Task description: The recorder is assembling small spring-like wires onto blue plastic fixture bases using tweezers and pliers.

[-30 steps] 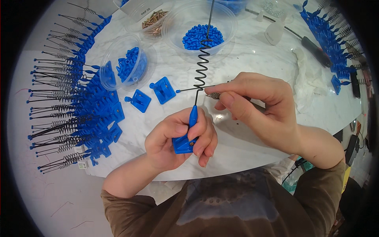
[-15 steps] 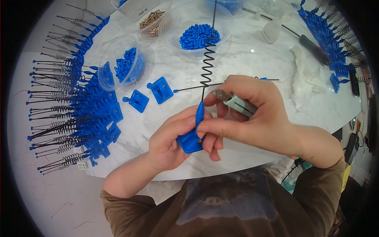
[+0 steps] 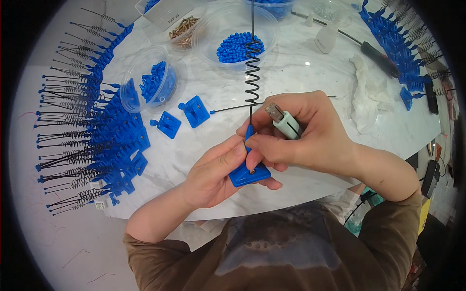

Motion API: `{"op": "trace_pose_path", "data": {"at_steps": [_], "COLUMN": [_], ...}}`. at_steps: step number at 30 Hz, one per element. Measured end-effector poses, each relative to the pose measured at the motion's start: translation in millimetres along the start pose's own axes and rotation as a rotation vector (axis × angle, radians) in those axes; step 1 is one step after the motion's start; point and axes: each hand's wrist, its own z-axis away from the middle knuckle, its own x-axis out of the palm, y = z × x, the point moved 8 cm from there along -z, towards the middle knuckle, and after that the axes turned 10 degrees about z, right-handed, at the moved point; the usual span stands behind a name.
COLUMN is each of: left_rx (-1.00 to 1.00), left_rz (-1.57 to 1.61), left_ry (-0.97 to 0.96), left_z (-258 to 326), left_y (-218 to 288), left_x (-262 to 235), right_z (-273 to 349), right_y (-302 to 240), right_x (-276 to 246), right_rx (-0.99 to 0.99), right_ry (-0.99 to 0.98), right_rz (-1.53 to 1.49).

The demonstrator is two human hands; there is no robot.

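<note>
Your left hand (image 3: 216, 165) is curled closed around a blue plastic base (image 3: 250, 175), thumb on top, above the table's near edge. Your right hand (image 3: 306, 136) is bent nearly closed: thumb tip against the tapered blue sleeve (image 3: 250, 131), a pale-green tool (image 3: 287, 125) with a rough metallic end tucked in the fingers.

The piece should feel light, its base stiff and rather slick; grip the base's flat edges or the sleeve. The black coiled wire (image 3: 252, 82) rising from it looks springy and likely to sway, so it makes a poor handle.

Beyond lie a thin black rod (image 3: 233, 108) with a blue tip and two glossy wedge-shaped blue bases (image 3: 195, 111). Farther out, a clear plastic bowl (image 3: 204, 39) holds small rounded blue beads (image 3: 238, 47) on the marbled white tabletop (image 3: 165, 189).
</note>
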Motion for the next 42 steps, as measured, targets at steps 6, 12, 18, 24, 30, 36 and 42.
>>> {"op": "trace_pose_path", "data": {"at_steps": [6, 12, 18, 24, 30, 36, 42], "left_rx": [0.019, 0.017, 0.004, 0.003, 0.037, 0.034, 0.065], "left_rz": [-0.093, -0.109, -0.157, -0.153, -0.224, -0.241, -0.224], "left_ry": [-0.099, -0.062, -0.013, 0.0, 0.083, -0.021, -0.045], "left_z": [2.3, -0.8, -0.1, 1.1, -1.5, -2.9, -4.1], "left_y": [-1.1, -2.5, -0.2, 0.0, 0.4, -0.9, 0.9], "left_x": [-6.3, -6.8, -4.0, -8.4, -7.4, -3.8, -3.9], "right_z": [1.0, 0.1, -0.8, -3.5, -1.0, -0.4, 0.1], "right_y": [3.4, 9.2, 12.4, 11.0, 11.5, 10.9, 8.9], "right_x": [7.3, 7.9, 9.5, 10.9, 7.8, 5.8, 6.0], "right_rx": [0.045, 0.104, 0.146, 0.183, 0.117, 0.107, 0.108], "right_ry": [-0.048, -0.059, -0.068, -0.06, -0.083, -0.092, -0.099], "right_rz": [-0.187, -0.228, -0.279, -0.252, -0.247, -0.27, -0.26]}}
